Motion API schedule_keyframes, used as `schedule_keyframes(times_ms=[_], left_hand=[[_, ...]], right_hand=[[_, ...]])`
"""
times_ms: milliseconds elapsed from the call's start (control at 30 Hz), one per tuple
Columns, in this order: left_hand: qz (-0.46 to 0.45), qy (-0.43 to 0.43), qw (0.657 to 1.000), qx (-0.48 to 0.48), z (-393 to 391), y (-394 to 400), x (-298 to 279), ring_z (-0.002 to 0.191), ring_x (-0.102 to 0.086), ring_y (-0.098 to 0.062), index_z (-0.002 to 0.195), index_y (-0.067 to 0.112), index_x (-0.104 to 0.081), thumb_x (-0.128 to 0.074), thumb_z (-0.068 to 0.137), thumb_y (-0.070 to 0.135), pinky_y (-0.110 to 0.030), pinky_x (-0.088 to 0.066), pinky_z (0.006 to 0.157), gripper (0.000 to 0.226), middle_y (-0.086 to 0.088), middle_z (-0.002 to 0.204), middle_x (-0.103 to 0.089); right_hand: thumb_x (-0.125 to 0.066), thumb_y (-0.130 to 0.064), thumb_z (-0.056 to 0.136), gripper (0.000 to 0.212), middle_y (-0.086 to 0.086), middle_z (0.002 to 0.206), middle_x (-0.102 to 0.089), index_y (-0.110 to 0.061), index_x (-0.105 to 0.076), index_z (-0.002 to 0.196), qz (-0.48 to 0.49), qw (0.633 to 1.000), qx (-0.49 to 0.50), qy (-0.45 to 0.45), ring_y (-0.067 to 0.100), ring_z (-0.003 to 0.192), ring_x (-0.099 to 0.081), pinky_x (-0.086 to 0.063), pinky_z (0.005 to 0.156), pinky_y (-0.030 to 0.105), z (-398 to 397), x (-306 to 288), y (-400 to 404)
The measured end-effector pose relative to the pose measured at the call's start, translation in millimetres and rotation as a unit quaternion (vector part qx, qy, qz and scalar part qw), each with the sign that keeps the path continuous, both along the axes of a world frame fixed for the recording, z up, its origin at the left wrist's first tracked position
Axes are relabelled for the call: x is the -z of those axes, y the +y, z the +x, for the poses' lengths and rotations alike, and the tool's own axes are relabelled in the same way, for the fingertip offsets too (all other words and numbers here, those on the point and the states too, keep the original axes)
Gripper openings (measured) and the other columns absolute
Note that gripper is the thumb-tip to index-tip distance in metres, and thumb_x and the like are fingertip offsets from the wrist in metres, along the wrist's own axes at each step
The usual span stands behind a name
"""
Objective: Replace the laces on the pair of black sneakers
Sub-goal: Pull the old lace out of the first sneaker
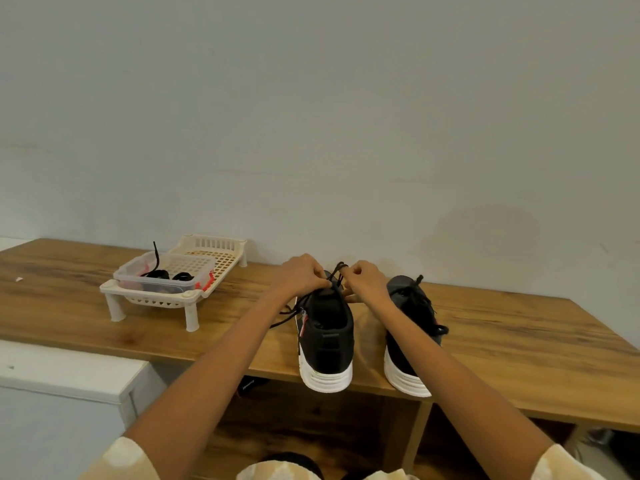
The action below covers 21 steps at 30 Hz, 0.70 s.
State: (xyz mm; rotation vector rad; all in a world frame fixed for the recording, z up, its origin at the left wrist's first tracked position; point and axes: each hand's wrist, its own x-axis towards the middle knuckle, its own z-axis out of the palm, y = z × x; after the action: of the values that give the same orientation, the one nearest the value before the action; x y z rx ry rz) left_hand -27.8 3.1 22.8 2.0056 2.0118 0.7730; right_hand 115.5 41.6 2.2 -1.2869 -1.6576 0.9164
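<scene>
No readable text, label, brand, number or sign anywhere. Only a narrow red-and-white tag (304, 323) on the side of the black knit sneaker with the white ribbed sole (325, 344), standing at the front edge of the brown wood-grain shelf top (519, 358); any print on it too small and blurred to make out. Also a faint pale mark on a dark object (250, 386) in the compartment under the shelf top, below that sneaker; illegible too.
</scene>
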Motion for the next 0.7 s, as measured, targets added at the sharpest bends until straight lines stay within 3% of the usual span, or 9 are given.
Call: schedule_keyframes(times_ms=[133,233,333,433,500,533,600,667,700], left_hand=[[0.022,-0.005,0.999,-0.043,-0.8,2.7,-30.3,0.067,-0.065,-0.017,0.088,0.012,-0.074,-0.065,0.087,0.031,-0.029,-0.053,0.069,0.021,-0.001,0.081,-0.071],[-0.042,-0.193,0.98,-0.011,1.4,5.4,-64.3,0.067,-0.067,-0.02,0.089,0.004,-0.07,-0.062,0.09,0.023,-0.029,-0.052,0.065,0.02,-0.004,0.081,-0.071],[-0.146,-0.433,0.889,0.037,9.2,3.3,-83.9,0.075,-0.065,-0.022,0.088,0.007,-0.061,-0.056,0.095,0.017,-0.036,-0.056,0.074,0.013,-0.004,0.08,-0.066],[-0.126,-0.619,0.774,0.035,13.9,9.9,-70.7,0.092,-0.062,-0.029,0.094,0.0,-0.053,-0.047,0.097,0.003,-0.041,-0.05,0.084,0.007,-0.013,0.089,-0.063],[-0.089,-0.676,0.731,0.025,12.0,14.4,-53.3,0.094,-0.061,-0.032,0.104,-0.003,-0.05,-0.046,0.096,-0.001,-0.042,-0.049,0.085,0.009,-0.017,0.096,-0.063],[-0.076,-0.671,0.737,0.025,10.0,15.3,-45.8,0.09,-0.062,-0.031,0.109,-0.004,-0.049,-0.048,0.096,0.001,-0.041,-0.05,0.083,0.014,-0.017,0.1,-0.063],[-0.055,-0.595,0.801,0.024,2.7,14.5,-34.9,0.085,-0.064,-0.027,0.116,0.001,-0.052,-0.051,0.097,0.013,-0.041,-0.053,0.08,0.023,-0.012,0.103,-0.066],[-0.053,-0.505,0.861,0.026,-6.0,9.7,-26.2,0.085,-0.064,-0.025,0.115,0.006,-0.059,-0.046,0.1,0.031,-0.042,-0.051,0.086,0.032,-0.009,0.1,-0.068],[-0.064,-0.483,0.873,0.032,-9.8,6.2,-22.9,0.086,-0.065,-0.026,0.114,0.008,-0.061,-0.041,0.101,0.037,-0.042,-0.051,0.088,0.037,-0.01,0.101,-0.069]], right_hand=[[-0.059,-0.033,0.093,0.036,0.019,0.073,-0.062,-0.009,-0.045,0.069,-0.004,1.0,-0.019,0.006,0.028,0.065,-0.068,-0.06,0.069,0.044,0.2,-1.5,-2.5],[-0.061,-0.037,0.091,0.038,0.015,0.072,-0.066,-0.007,-0.054,0.069,0.023,0.998,-0.044,-0.043,0.026,0.067,-0.068,-0.06,0.065,0.034,0.7,-4.5,-5.3],[-0.061,-0.026,0.092,0.026,0.004,0.071,-0.065,-0.012,-0.062,0.07,0.004,0.995,-0.094,-0.038,0.016,0.066,-0.063,-0.057,0.065,0.027,0.8,-7.6,-6.2],[-0.058,-0.019,0.091,0.019,0.001,0.076,-0.067,-0.015,-0.069,0.076,0.001,0.993,-0.12,-0.013,0.019,0.075,-0.065,-0.056,0.078,0.035,-0.3,-9.7,-6.3],[-0.057,-0.017,0.089,0.018,0.004,0.082,-0.07,-0.01,-0.072,0.081,0.014,0.989,-0.144,-0.042,0.019,0.077,-0.063,-0.054,0.08,0.037,-2.3,-8.8,-9.1],[-0.057,-0.017,0.089,0.02,0.005,0.078,-0.069,-0.01,-0.071,0.077,0.031,0.985,-0.155,-0.072,0.016,0.071,-0.06,-0.053,0.076,0.034,-3.6,-8.3,-10.5],[-0.059,-0.021,0.092,0.024,-0.001,0.066,-0.065,-0.018,-0.068,0.069,0.067,0.982,-0.154,-0.088,0.01,0.062,-0.057,-0.049,0.069,0.025,-6.0,-15.0,-15.6],[-0.06,-0.024,0.093,0.019,-0.002,0.07,-0.068,-0.018,-0.071,0.079,0.072,0.989,-0.131,-0.006,0.011,0.067,-0.062,-0.053,0.072,0.024,-6.9,-32.3,-14.1],[-0.06,-0.023,0.093,0.015,-0.001,0.073,-0.068,-0.016,-0.072,0.085,0.065,0.989,-0.128,0.038,0.011,0.069,-0.063,-0.054,0.071,0.024,-5.2,-44.5,-10.3]])
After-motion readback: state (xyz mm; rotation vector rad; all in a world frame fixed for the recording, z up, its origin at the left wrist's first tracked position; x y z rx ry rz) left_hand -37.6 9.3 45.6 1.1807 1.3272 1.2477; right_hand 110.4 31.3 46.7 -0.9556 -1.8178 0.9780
